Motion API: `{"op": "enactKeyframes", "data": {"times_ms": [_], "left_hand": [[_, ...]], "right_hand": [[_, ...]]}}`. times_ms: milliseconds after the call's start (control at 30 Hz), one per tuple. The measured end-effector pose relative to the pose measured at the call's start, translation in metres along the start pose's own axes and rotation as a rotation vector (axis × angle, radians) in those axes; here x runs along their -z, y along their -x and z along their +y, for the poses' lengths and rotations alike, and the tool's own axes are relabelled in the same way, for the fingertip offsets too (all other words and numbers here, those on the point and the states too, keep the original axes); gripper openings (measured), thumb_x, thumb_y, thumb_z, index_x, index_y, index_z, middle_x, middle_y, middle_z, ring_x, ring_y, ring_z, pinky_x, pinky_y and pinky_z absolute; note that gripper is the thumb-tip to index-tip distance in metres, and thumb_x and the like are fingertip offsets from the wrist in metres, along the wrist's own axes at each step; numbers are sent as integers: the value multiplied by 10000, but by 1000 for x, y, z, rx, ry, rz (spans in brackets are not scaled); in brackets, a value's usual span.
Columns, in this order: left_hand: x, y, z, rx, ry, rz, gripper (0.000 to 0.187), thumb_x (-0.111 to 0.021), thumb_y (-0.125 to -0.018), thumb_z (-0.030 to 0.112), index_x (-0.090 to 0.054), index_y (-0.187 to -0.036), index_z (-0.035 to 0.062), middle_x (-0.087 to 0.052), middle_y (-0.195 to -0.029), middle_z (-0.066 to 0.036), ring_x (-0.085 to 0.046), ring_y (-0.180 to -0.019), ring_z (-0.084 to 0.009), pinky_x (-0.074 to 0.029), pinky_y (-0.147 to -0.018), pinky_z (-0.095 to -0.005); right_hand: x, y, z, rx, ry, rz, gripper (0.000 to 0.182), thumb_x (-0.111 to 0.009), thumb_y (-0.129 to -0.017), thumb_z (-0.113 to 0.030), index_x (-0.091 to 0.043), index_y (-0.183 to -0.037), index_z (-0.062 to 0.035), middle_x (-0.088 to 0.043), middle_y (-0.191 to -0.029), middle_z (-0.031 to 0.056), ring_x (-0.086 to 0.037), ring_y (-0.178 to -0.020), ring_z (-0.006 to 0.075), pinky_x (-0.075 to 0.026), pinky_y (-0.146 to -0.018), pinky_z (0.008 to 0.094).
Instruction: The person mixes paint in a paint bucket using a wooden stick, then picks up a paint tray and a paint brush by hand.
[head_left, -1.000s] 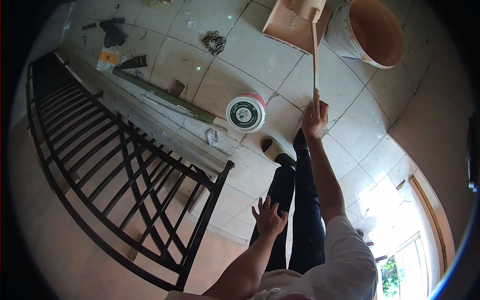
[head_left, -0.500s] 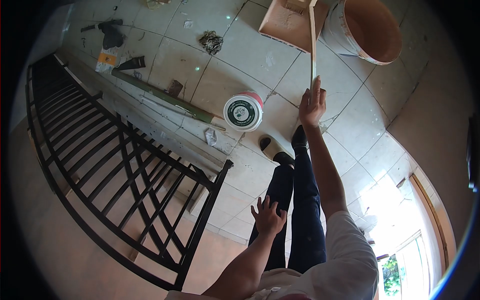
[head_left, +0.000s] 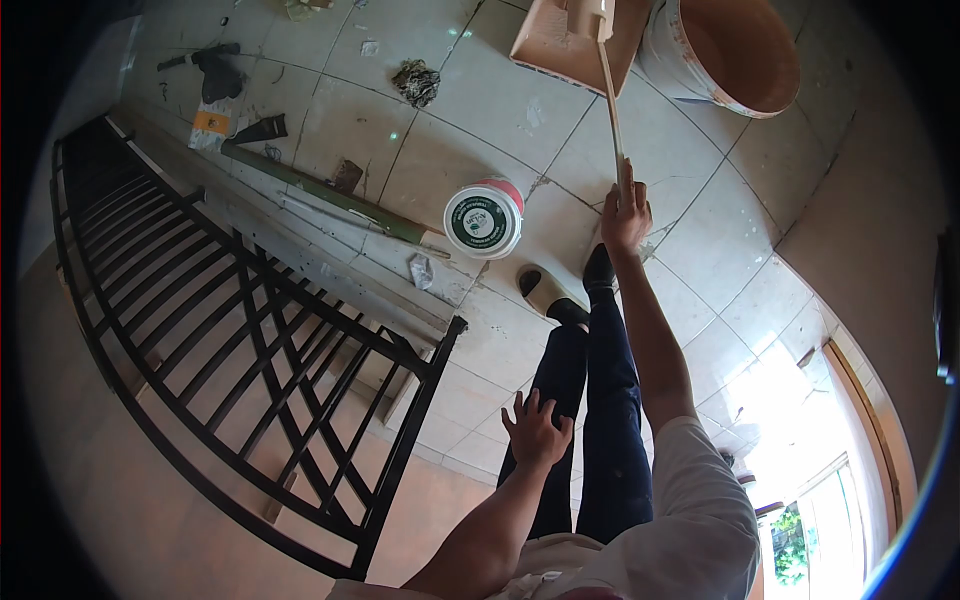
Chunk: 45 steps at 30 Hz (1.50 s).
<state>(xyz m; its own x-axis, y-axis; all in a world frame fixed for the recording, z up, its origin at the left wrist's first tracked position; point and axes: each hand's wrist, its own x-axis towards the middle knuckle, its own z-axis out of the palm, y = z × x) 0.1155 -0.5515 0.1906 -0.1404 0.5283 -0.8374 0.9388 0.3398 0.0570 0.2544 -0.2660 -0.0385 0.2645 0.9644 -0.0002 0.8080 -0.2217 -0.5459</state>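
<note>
Apparently for reach, the right hand [head_left: 625,220] has its fingers wrapped around the end of the long-handled paint roller [head_left: 610,95], whose head lies over the paint tray [head_left: 545,50], leaving the hand well apart from that coated surface. On the wearer's side of the tray, the left hand [head_left: 538,430] has loosely spread fingers gripping nothing, perhaps braced on 1 trouser leg [head_left: 562,370] for balance. Just right of the tray stands a paint-coated bucket [head_left: 662,55], probably for easy refilling.
</note>
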Motion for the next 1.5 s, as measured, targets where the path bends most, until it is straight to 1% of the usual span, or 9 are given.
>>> {"op": "enactKeyframes", "data": {"times_ms": [267, 333, 433, 767, 867, 933, 1033, 1233, 1500], "left_hand": [[1, 1, 1, -7, -22, -9, 411, -579, -890, 360, -674, -1235, 158, -543, -1428, -108, -408, -1394, -320, -243, -1161, -633], [1, 0, 1, -4, -19, -6, 414, -577, -892, 362, -671, -1240, 158, -552, -1419, -108, -412, -1392, -314, -244, -1160, -631], [2, 0, 1, 6, -20, -24, 414, -578, -890, 362, -673, -1239, 159, -566, -1405, -108, -423, -1385, -306, -250, -1158, -627], [3, 2, 4, 12, -12, -31, 418, -581, -893, 367, -668, -1246, 162, -569, -1403, -101, -453, -1361, -290, -266, -1154, -612], [5, 0, 5, 17, -14, -39, 421, -582, -895, 367, -663, -1253, 161, -567, -1405, -101, -457, -1356, -284, -273, -1151, -605], [4, 0, 4, 18, -17, -52, 422, -582, -896, 367, -661, -1255, 161, -566, -1406, -102, -460, -1351, -281, -276, -1150, -600], [0, 1, 3, 21, 11, -38, 419, -584, -896, 365, -664, -1250, 155, -572, -1398, -106, -474, -1335, -276, -289, -1142, -587], [4, 0, 4, 17, 7, -36, 426, -586, -895, 364, -669, -1252, 147, -580, -1393, -107, -499, -1306, -275, -308, -1126, -567], [6, -1, 4, 15, -3, -43, 430, -594, -892, 363, -668, -1259, 151, -582, -1391, -103, -500, -1305, -263, -321, -1117, -520]], "right_hand": [[-15, -3, 1, 50, -136, 111, 500, -570, -943, -135, -484, -1436, -126, -656, -985, 150, -660, -827, 381, -530, -718, 487], [-26, 3, 9, -155, -166, -142, 471, -558, -950, -158, -474, -1412, -130, -690, -1014, 205, -678, -835, 428, -527, -693, 533], [-33, 14, 19, -179, -79, -185, 455, -551, -951, -187, -476, -1398, -144, -696, -1030, 243, -678, -813, 454, -524, -681, 564], [-27, 6, 16, -124, -140, -69, 433, -575, -954, -202, -484, -1372, -138, -705, -944, 218, -682, -740, 433, -535, -639, 539], [-21, -1, 3, -193, -220, -22, 339, -595, -956, -204, -527, -1279, -125, -701, -889, 196, -681, -730, 423, -532, -639, 513], [-17, -5, -3, -83, -291, 150, 222, -593, -963, -203, -561, -1162, -110, -690, -820, 168, -679, -728, 415, -523, -642, 493], [-12, -12, -5, -202, -306, -61, 168, -589, -967, -199, -571, -1096, -93, -687, -817, 173, -681, -743, 416, -518, -655, 493], [-28, -13, 1, -310, -334, -186, 190, -582, -975, -225, -588, -1077, -65, -676, -813, 216, -675, -752, 429, -514, -661, 497], [-11, -1, -6, -279, -411, -119, 235, -584, -993, -270, -610, -1089, -58, -670, -800, 213, -676, -730, 414, -509, -642, 478]]}}
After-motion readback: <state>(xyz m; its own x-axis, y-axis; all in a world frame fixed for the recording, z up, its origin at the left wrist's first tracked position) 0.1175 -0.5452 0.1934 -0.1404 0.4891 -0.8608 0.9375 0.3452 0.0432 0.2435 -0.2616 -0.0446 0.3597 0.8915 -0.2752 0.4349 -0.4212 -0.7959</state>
